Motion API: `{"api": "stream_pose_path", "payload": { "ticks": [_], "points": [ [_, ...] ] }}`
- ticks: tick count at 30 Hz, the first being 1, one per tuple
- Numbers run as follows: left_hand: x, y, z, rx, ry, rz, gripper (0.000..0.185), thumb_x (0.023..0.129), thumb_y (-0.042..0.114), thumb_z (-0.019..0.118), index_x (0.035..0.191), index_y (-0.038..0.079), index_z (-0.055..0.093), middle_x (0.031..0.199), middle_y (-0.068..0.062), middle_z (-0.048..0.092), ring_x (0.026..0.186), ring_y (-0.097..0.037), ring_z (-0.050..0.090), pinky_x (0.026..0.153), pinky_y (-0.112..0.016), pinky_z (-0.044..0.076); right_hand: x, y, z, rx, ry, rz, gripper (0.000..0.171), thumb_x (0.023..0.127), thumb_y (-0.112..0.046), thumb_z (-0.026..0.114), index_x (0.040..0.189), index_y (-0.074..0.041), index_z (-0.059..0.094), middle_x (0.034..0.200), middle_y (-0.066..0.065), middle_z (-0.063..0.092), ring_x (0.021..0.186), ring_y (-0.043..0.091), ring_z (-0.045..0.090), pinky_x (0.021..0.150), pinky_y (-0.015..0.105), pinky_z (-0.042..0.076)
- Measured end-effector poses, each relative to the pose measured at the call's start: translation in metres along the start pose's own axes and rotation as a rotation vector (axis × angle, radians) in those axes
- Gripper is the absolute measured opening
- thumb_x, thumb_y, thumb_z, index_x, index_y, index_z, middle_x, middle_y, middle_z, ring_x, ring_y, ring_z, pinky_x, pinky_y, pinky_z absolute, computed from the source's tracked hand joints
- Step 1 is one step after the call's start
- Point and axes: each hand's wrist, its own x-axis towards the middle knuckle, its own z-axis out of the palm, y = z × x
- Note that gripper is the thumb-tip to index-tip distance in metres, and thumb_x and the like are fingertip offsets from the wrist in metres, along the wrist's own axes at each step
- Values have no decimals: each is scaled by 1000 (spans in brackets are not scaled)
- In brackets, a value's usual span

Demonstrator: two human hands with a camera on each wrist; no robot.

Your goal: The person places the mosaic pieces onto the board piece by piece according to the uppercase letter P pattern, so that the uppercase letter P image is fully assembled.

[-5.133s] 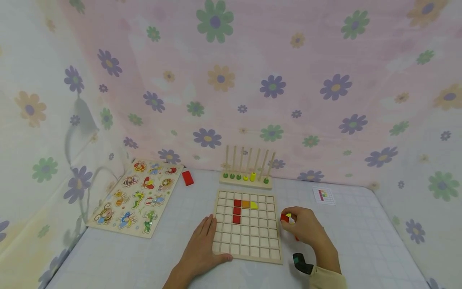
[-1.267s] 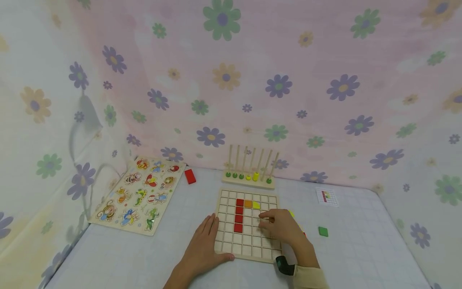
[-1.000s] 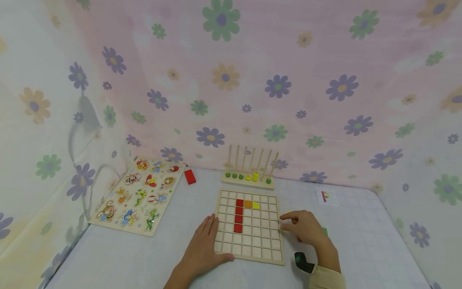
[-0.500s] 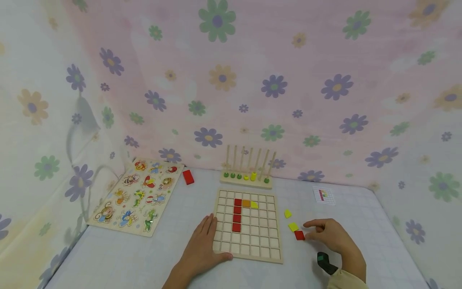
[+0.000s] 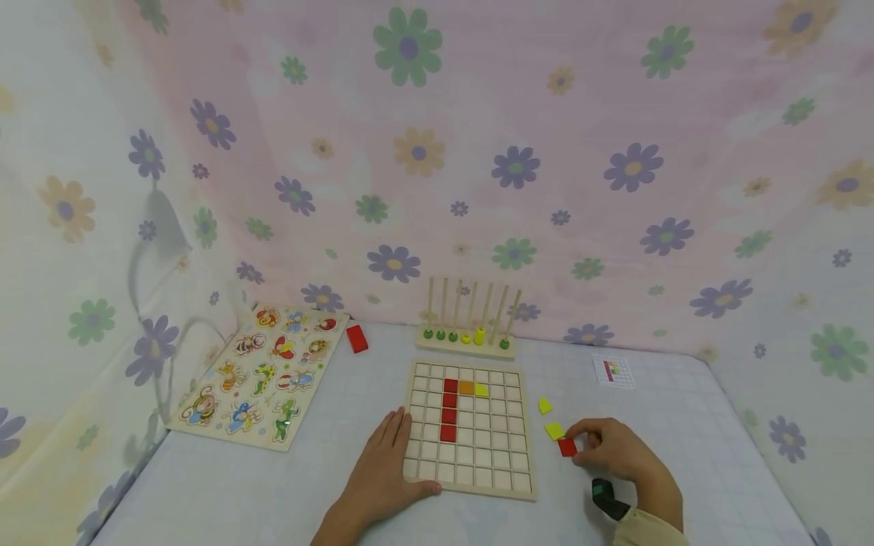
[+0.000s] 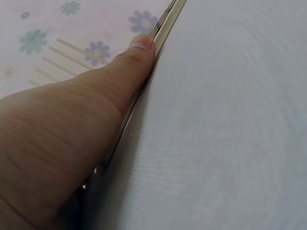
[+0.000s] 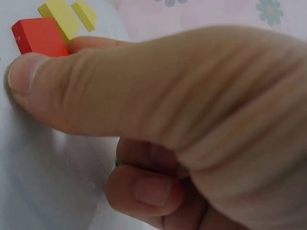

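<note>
While you look down from the head view, your right hand pinches a red tile, small, square and flat, lying on the bench right of the grid board. Two yellow tiles lie just beyond it. Your left hand rests flat, fingers straight, on the board's near left corner.

At the left wrist, your thumb presses along the board's edge; the other fingers are hidden.

At the right wrist, your thumb and a finger behind it grip the red tile, glossy with sharp edges, touching the nearer yellow tile.
</note>
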Motion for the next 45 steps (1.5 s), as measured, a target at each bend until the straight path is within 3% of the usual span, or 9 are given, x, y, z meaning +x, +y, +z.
{"api": "stream_pose_path", "payload": {
  "ticks": [7, 15, 30, 35, 39, 45],
  "points": [
    [1, -1, 1, 1, 10, 2, 129, 70, 87, 65, 161, 5, 26, 170, -15, 22, 157, -36, 21, 125, -55, 30, -2, -9, 1, -62, 9, 0, 29, 79, -16, 85, 106, -14, 74, 77, 4, 49, 70, 19, 46, 58, 30, 35],
    [1, -2, 1, 6, 8, -8, 130, 69, 88, 65, 161, 5, 26, 170, -15, 23, 157, -35, 21, 124, -54, 31, 1, -23, 4, -139, 42, -35, 24, 76, -13, 78, 99, -7, 73, 79, 4, 55, 71, 19, 49, 59, 30, 38],
    [-1, -2, 2, -8, -11, -17, 130, 70, 88, 65, 162, 5, 25, 170, -16, 23, 157, -36, 21, 125, -55, 30, 3, -24, 10, -137, 64, -21, 25, 78, -15, 75, 102, -8, 74, 76, 4, 54, 68, 19, 49, 56, 30, 37],
    [0, -1, 2, -9, -12, -18, 129, 70, 86, 66, 162, 6, 25, 170, -15, 22, 157, -36, 20, 125, -55, 29, -3, -30, 4, -164, 73, -31, 29, 81, -21, 76, 107, -9, 75, 84, 6, 58, 74, 20, 50, 59, 30, 39],
    [0, 0, 2, -13, -4, -15, 129, 70, 86, 67, 162, 6, 25, 170, -14, 21, 158, -35, 20, 125, -55, 29, -8, -37, -2, -168, 99, -50, 31, 83, -24, 76, 111, -10, 74, 87, 7, 58, 76, 21, 50, 59, 30, 41],
    [1, 0, 2, -2, 6, -10, 129, 70, 86, 67, 162, 5, 26, 170, -14, 22, 157, -35, 21, 125, -54, 29, -11, -46, 0, -153, 138, -127, 27, 83, -21, 72, 108, -13, 74, 79, 4, 52, 67, 18, 45, 54, 28, 34]
  ]
}}
